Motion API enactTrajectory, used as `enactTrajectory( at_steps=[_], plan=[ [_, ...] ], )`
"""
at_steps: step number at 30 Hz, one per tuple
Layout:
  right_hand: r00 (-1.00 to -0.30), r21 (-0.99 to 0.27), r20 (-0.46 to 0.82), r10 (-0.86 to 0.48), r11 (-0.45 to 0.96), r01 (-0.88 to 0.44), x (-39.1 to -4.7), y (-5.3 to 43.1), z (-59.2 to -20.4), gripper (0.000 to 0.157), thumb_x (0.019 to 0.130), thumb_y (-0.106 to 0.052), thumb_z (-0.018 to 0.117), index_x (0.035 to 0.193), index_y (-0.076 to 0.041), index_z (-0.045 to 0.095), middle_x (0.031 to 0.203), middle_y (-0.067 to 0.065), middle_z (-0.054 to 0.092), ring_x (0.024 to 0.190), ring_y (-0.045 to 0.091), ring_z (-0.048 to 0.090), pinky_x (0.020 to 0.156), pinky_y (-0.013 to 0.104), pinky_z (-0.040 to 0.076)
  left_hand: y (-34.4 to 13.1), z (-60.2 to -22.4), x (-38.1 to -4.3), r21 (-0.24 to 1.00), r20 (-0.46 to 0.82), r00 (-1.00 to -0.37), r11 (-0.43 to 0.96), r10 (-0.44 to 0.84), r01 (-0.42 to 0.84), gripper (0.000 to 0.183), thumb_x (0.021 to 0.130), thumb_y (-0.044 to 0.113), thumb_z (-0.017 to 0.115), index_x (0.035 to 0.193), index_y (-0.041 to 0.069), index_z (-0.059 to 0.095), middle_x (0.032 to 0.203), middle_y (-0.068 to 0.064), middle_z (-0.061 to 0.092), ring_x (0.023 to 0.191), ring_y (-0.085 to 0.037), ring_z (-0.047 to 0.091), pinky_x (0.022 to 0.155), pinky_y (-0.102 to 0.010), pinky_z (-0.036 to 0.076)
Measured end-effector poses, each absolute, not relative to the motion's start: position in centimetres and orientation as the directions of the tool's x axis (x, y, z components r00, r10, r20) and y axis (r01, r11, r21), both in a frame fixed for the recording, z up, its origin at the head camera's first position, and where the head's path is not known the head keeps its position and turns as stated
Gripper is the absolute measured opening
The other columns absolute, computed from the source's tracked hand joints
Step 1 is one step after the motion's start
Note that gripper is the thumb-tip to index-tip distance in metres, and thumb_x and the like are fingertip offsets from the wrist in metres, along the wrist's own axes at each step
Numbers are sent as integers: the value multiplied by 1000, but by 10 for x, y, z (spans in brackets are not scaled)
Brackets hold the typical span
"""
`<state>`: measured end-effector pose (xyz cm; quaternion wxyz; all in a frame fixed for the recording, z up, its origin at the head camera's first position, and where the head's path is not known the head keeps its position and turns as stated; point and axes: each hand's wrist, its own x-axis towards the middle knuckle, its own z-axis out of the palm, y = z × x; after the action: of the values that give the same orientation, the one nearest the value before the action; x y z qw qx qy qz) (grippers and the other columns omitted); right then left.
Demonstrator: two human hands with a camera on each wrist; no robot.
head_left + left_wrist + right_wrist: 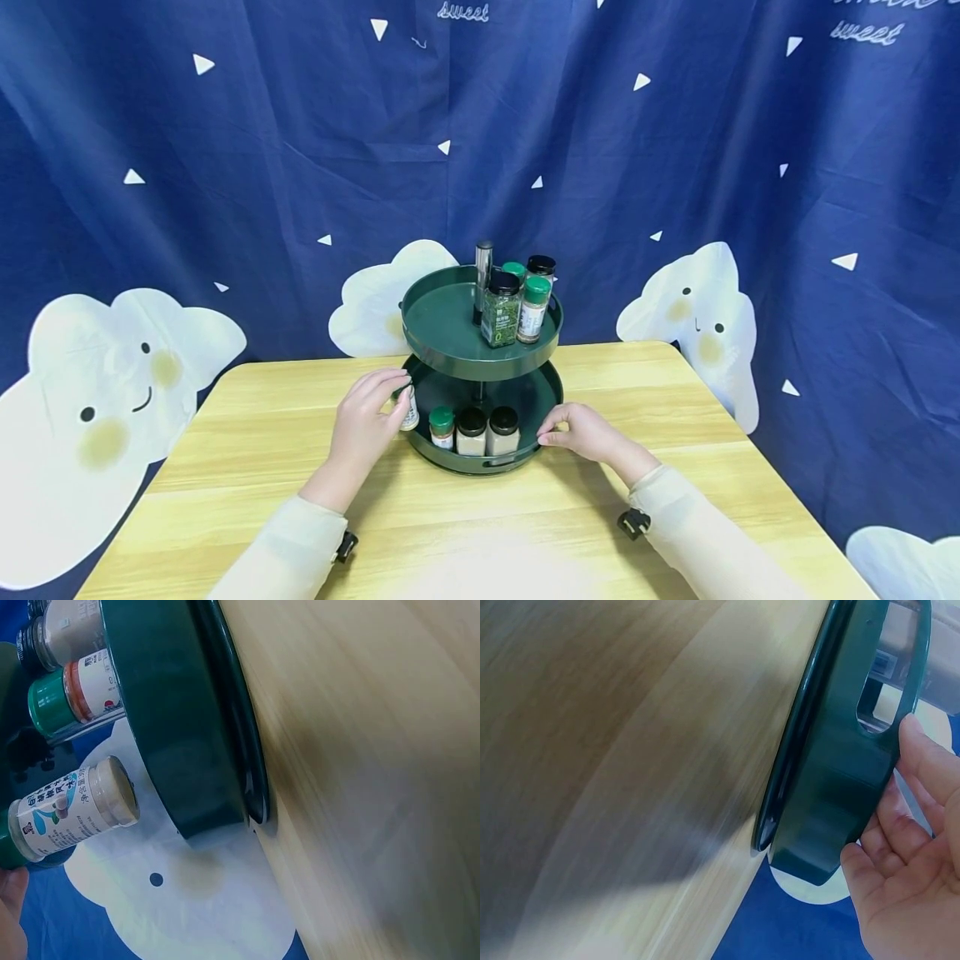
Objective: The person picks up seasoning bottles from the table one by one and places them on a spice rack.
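My left hand (367,417) pinches a small spice jar (410,412) by its green cap at the left edge of the lower tier. In the left wrist view, the jar (64,814) has a white printed label and hangs tilted, its base apart from the tier's wall. My right hand (915,855) grips the rim of the lower tier (832,780) beside a handle slot. Inside that tier, along its front, stand a green-capped jar (442,427) and two black-capped jars (471,432) of pale powder. The dark green two-tier rack (450,461) stands on the table.
On the upper tier (442,354), toward the right, stand a black-capped jar of green flakes (500,317), a green-capped jar (533,310) and further jars behind. A metallic post (483,283) rises there. The wooden table (285,417) meets a blue cloud-print curtain (300,167).
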<state>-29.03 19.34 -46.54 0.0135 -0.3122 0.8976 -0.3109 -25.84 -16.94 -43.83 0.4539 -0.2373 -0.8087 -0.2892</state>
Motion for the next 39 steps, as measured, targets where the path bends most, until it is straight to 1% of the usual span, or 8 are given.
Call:
enactTrajectory(
  at_steps=[6,13,21,24,27,31,37,39],
  plan=[
    [-807,-560,167,-566,619,-550,-291,194,-465,5,86,-18,79,86,-13,79,88,-7,71,89,17,66,88,47,54,-164,-440,-260,252,874,-470,710,125,658,19,82,3,75,100,3,77,106,-7,74,103,-31,68,95,-38,54],
    [-803,-552,172,-570,619,-558,-290,193,-464,5,85,-18,80,86,-14,79,88,-7,71,89,17,67,88,45,54,-162,-441,-262,259,866,-484,714,127,650,18,84,6,74,102,4,77,108,-7,74,107,-29,68,99,-34,52],
    [-805,-560,171,-568,616,-553,-289,193,-462,4,85,-17,80,86,-13,79,88,-6,71,89,19,67,87,43,54,-158,-448,-268,253,873,-470,699,134,669,17,82,4,76,100,3,77,106,-9,74,106,-29,68,95,-40,55],
    [-805,-560,171,-568,616,-554,-288,192,-462,5,85,-17,79,86,-13,79,88,-6,71,89,19,67,87,42,54,-157,-451,-269,258,870,-475,697,134,669,18,81,3,77,99,3,77,107,-8,74,106,-29,68,93,-41,55],
    [-804,-561,170,-570,615,-554,-288,192,-461,5,86,-18,79,86,-13,79,88,-6,71,89,18,67,87,44,54,-156,-452,-270,261,865,-483,696,140,669,18,81,3,77,99,4,77,107,-7,74,106,-28,68,93,-42,55],
    [-805,-562,166,-570,616,-552,-288,192,-461,5,86,-18,79,86,-13,79,88,-6,71,89,17,66,88,46,54,-156,-454,-269,274,846,-512,702,150,657,17,84,6,75,101,5,77,109,-6,74,108,-27,67,94,-41,55],
    [-807,-558,164,-567,622,-550,-289,193,-463,5,86,-19,79,86,-14,79,89,-6,71,90,18,67,88,44,54,-157,-457,-269,252,831,-523,710,189,657,17,82,4,78,99,4,77,107,-7,73,104,-28,68,92,-42,56],
    [-806,-560,163,-568,620,-550,-289,193,-463,5,86,-19,79,86,-14,79,89,-7,71,90,18,67,88,45,54,-157,-459,-268,251,820,-534,708,207,660,16,81,4,78,97,4,77,106,-7,73,102,-28,68,91,-43,57]
  ],
)
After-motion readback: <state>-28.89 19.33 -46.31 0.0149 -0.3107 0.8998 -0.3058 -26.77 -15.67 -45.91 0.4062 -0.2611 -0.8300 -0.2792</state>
